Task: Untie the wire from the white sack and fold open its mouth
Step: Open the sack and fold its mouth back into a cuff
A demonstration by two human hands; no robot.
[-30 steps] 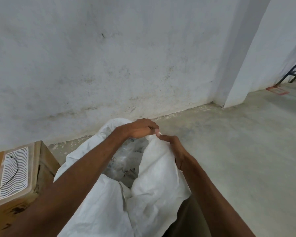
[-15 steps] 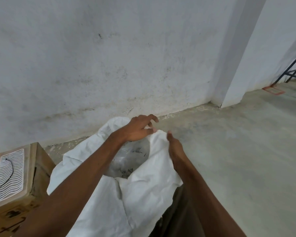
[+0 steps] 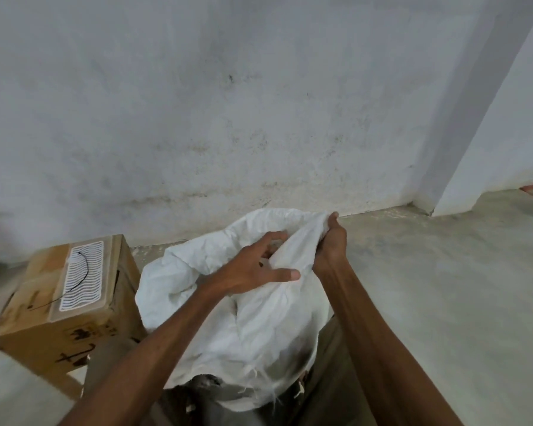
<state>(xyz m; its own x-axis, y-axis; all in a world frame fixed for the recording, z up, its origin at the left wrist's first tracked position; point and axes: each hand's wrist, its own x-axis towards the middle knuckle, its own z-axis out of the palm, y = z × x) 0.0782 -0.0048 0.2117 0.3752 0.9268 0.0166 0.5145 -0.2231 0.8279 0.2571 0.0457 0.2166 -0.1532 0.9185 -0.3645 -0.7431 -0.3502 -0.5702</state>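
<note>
Open concrete floor (image 3: 443,302) to the right of the white sack (image 3: 259,318), free for reaching. Blocked on the left by a cardboard box (image 3: 74,302) just beside the sack, with a thin black wire (image 3: 82,273) lying on top. Closed off behind by a grey wall (image 3: 228,118).

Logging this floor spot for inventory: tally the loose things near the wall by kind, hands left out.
White sack: 1
Cardboard box: 1
Black wire, lying on the box's label: 1
Total: 3
</note>
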